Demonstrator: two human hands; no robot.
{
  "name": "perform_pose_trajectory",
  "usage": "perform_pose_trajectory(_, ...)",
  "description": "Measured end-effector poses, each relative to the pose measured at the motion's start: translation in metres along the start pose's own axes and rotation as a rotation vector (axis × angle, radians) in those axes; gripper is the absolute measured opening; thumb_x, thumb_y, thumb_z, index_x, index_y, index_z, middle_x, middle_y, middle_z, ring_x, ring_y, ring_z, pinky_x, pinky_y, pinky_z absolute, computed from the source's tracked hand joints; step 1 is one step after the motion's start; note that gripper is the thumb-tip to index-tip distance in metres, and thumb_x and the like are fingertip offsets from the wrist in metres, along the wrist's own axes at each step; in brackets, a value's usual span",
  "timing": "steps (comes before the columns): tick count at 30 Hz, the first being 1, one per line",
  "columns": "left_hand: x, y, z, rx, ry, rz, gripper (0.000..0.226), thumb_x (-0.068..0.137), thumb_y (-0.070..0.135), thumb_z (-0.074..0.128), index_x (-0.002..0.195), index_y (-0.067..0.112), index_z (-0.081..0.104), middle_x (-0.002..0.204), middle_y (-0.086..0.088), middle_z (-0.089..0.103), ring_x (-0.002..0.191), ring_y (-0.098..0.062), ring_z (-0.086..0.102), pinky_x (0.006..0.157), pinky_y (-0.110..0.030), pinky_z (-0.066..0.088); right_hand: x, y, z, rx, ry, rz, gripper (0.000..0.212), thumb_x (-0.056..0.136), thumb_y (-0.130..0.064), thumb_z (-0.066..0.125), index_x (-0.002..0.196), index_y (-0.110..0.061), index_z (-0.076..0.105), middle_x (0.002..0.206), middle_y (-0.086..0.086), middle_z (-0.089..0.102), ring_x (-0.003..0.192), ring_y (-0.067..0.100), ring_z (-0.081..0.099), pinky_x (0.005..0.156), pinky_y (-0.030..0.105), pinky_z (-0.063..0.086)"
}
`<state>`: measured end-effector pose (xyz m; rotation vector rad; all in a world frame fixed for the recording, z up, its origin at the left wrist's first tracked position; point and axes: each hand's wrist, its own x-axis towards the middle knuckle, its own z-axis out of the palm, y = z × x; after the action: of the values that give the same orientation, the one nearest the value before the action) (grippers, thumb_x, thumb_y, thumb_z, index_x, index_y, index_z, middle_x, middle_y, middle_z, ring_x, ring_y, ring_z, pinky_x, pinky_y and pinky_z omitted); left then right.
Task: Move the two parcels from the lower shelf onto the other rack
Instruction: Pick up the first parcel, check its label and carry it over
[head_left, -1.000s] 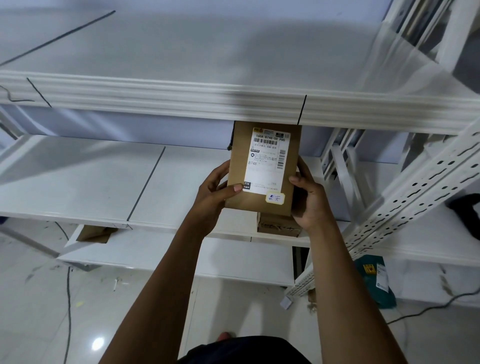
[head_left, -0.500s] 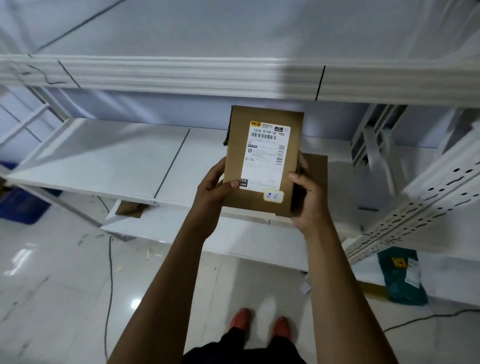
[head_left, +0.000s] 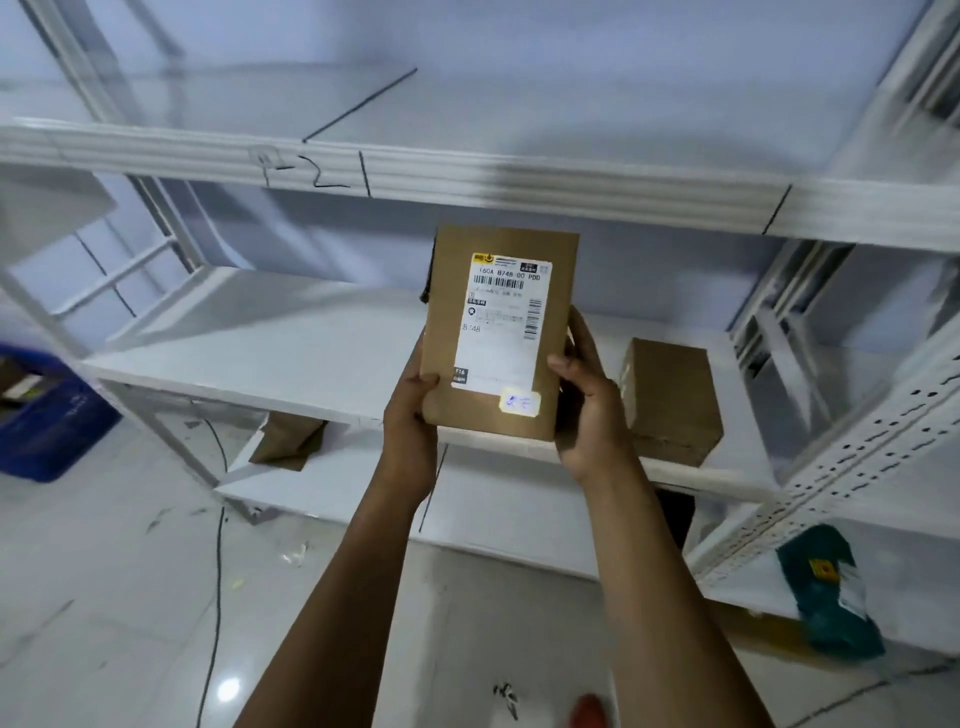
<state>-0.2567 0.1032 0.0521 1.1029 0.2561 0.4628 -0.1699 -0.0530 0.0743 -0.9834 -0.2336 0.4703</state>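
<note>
Nearest the camera, two bare forearms reach up from the bottom edge, and between them a flat brown parcel (head_left: 498, 338) is held upright in the air, its white shipping label (head_left: 501, 325) facing the viewer. The left hand (head_left: 413, 415) closes its grip on the parcel's lower left edge, thumb across the front face; the right hand (head_left: 589, 400) clamps the lower right edge the same way, fingers wrapped behind (both hands are shut firmly on it). Just beyond the right hand, a second brown parcel (head_left: 672, 400) sits on the white middle shelf (head_left: 270, 358), near the shelf's right end and clear of the hands. Below that shelf, a brown paper package (head_left: 288, 439) lies on the lowest shelf (head_left: 332, 493) to the left. Lower right, a teal bag (head_left: 826, 597) rests on the neighbouring rack (head_left: 857, 441). Farther back, the upper shelf (head_left: 467, 171) crosses the view, and a blue crate (head_left: 47, 415) stands on the floor at far left.
</note>
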Motion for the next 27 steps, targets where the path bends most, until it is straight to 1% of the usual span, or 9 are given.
perform_pose_trajectory(4,-0.006,0.064,-0.070,-0.048,0.032,0.053,0.059,0.089,0.022,0.045,0.143,0.004,0.060,0.110,0.004,0.080,0.107,-0.014,0.071,0.093,-0.025,0.052,-0.013,0.026,0.096,-0.033,-0.023,-0.055,0.070,0.089,-0.018,0.062,0.156,-0.030,0.044,0.148,0.009,0.063,0.134,0.035,0.061,0.108,0.057,0.051)
perform_pose_trajectory(7,-0.010,0.107,-0.108,0.003,0.100,0.095,0.050,0.105,0.008,0.034,0.148,-0.015,0.047,0.091,0.008,0.075,0.080,0.004,0.071,0.074,-0.010,0.052,-0.014,0.039,0.161,-0.052,-0.030,-0.093,0.065,0.092,-0.022,0.061,0.154,-0.027,0.046,0.146,0.008,0.066,0.131,0.033,0.065,0.102,0.053,0.056)
perform_pose_trajectory(9,-0.008,0.134,-0.134,0.079,0.144,0.151,0.044,0.107,0.000,0.036,0.146,-0.018,0.047,0.091,0.009,0.067,0.068,0.013,0.067,0.066,-0.004,0.048,-0.009,0.048,0.202,-0.066,-0.047,-0.118,0.050,0.098,-0.022,0.057,0.148,-0.025,0.052,0.140,0.006,0.070,0.124,0.028,0.070,0.092,0.045,0.061)
perform_pose_trajectory(11,-0.001,0.156,-0.153,0.088,0.135,0.187,0.051,0.100,0.016,0.046,0.144,-0.008,0.054,0.099,0.010,0.074,0.079,0.012,0.070,0.070,-0.005,0.050,0.000,0.056,0.238,-0.111,-0.066,-0.129,0.035,0.104,-0.021,0.050,0.138,-0.025,0.058,0.132,0.003,0.074,0.115,0.023,0.074,0.086,0.040,0.063)
perform_pose_trajectory(14,0.016,0.197,-0.183,0.064,0.182,0.262,0.058,0.090,0.029,0.047,0.138,0.002,0.062,0.108,0.005,0.078,0.093,-0.001,0.075,0.075,-0.015,0.056,0.025,0.063,0.301,-0.201,-0.020,-0.124,0.033,0.105,-0.030,0.049,0.135,-0.024,0.062,0.124,0.002,0.078,0.110,0.027,0.076,0.090,0.045,0.062)
perform_pose_trajectory(17,0.053,0.235,-0.204,0.042,0.242,0.360,0.036,0.090,0.027,0.045,0.115,0.018,0.070,0.094,0.012,0.080,0.088,-0.003,0.073,0.074,-0.018,0.054,0.061,0.050,0.361,-0.295,-0.055,-0.172,0.041,0.100,-0.037,0.054,0.138,-0.023,0.061,0.126,0.004,0.077,0.112,0.028,0.075,0.090,0.045,0.063)
perform_pose_trajectory(20,0.097,0.283,-0.221,-0.003,0.322,0.433,0.024,0.085,0.030,0.049,0.092,0.024,0.071,0.077,0.016,0.075,0.079,-0.006,0.067,0.073,-0.025,0.049,0.108,0.036,0.417,-0.376,-0.129,-0.233,0.043,0.101,-0.040,0.050,0.137,-0.017,0.059,0.127,0.006,0.076,0.111,0.028,0.075,0.080,0.036,0.063)
perform_pose_trajectory(24,0.161,0.335,-0.260,0.043,0.364,0.502,0.026,0.086,0.029,0.049,0.076,0.028,0.072,0.080,0.008,0.070,0.086,-0.016,0.060,0.076,-0.034,0.044,0.176,0.045,0.478,-0.391,-0.210,-0.257,0.042,0.108,-0.040,0.043,0.140,-0.015,0.054,0.131,0.008,0.073,0.110,0.026,0.074,0.075,0.030,0.062)
perform_pose_trajectory(27,0.207,0.365,-0.297,0.058,0.410,0.499,0.030,0.096,0.026,0.048,0.073,0.026,0.067,0.074,0.008,0.067,0.078,-0.015,0.059,0.069,-0.031,0.044,0.220,0.058,0.520,-0.343,-0.257,-0.190,0.043,0.108,-0.040,0.043,0.142,-0.015,0.052,0.133,0.010,0.072,0.112,0.029,0.074,0.074,0.031,0.062)
